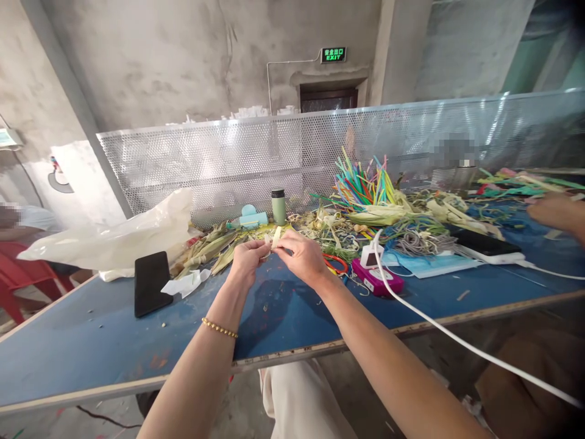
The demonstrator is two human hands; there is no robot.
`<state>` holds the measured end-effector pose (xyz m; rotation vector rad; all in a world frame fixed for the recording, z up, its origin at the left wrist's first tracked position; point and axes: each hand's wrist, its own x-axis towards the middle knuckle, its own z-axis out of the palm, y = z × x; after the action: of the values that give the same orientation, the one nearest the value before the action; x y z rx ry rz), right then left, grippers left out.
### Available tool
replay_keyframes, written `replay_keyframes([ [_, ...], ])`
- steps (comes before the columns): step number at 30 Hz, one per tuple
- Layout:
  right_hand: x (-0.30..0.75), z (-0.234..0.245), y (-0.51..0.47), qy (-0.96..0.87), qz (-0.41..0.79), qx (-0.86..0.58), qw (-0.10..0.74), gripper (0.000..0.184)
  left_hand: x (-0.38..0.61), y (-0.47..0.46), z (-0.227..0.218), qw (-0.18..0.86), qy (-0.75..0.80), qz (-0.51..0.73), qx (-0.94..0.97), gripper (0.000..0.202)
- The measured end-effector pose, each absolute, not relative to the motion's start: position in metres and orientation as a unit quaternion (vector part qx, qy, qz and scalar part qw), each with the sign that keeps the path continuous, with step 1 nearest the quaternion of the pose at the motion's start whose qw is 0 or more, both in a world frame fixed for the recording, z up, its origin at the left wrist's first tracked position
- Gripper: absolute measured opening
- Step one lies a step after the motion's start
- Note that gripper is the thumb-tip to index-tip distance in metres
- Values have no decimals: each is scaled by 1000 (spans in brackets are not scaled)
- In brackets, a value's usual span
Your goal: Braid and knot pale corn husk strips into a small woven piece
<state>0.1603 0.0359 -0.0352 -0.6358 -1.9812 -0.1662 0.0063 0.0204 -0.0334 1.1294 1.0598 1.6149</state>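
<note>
A pale strip that looks like corn husk (276,236) stands up between my fingertips, above the blue table. My left hand (249,256) is closed, pinching the lower left side of the strip. Close against it, my right hand (301,255) pinches the same piece from the right, thumb and fingers together. The fingertips hide the strip's lower end. Just beyond my hands lie dried corn husks (219,244) and a green bottle with a black lid (278,207) standing upright.
A black phone (152,283) and crumpled white paper (188,281) lie left, near a plastic bag (132,235). To the right are a magenta box (375,279) with a white cable, coloured stems (365,186) and a blue mask (429,263). Another person's hand (555,213) is far right.
</note>
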Motion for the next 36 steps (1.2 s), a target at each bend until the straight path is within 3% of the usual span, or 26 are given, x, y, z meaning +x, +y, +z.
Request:
replay_keyframes([
  [3, 160, -34, 39, -800, -84, -274, 528, 10, 7, 18, -33, 418, 431, 642, 477, 33],
  [10, 158, -39, 51, -777, 6, -312, 546, 13, 8, 21, -36, 407, 437, 622, 507, 30],
  [19, 158, -36, 46, -769, 78, -346, 532, 10, 10, 18, -34, 410, 415, 618, 527, 27],
  [27, 158, -37, 46, -775, 49, -363, 516, 16, 12, 14, -32, 402, 419, 606, 544, 23],
  [36, 160, -36, 46, -768, 116, -375, 506, 13, 16, 11, -31, 421, 393, 609, 546, 35],
])
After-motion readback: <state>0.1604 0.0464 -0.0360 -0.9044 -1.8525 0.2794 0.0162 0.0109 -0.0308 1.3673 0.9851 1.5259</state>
